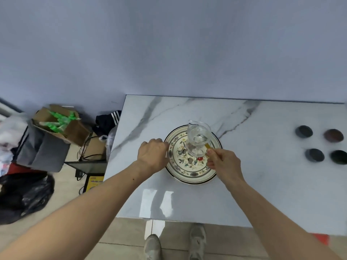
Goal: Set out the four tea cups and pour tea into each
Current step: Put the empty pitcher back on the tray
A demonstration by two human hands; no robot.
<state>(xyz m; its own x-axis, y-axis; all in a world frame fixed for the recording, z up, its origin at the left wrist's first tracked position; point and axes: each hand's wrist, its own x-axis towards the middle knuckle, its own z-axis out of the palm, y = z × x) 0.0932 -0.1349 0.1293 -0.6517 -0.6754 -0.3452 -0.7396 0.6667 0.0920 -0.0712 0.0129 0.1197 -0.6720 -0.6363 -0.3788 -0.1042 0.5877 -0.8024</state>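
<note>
Head view, looking down on a white marble-patterned table (244, 184). Near its centre we see a round cream plate with a floral pattern and dark rim (189, 175); a clear glass pitcher with a pouring spout (198, 137) stands upright on it. The right hand (224, 162) is closed, its fingers pinching the pitcher's yellowish handle (208, 146) at the plate's right side. The left hand (153, 154) is curled loosely at the plate's left rim, fingers touching or just beside the edge; we cannot tell whether it grips the rim. Four small dark round tea cups (303, 131) (333, 135) (314, 155) (339, 157) sit in a two-by-two group at the table's far right, well apart from the plate; we cannot tell whether they hold liquid. On the floor left of the table lie an open cardboard box with green items (60, 122) and a black plastic bag (24, 196). Two grey shoes (197, 239) show below the table's near edge.
</note>
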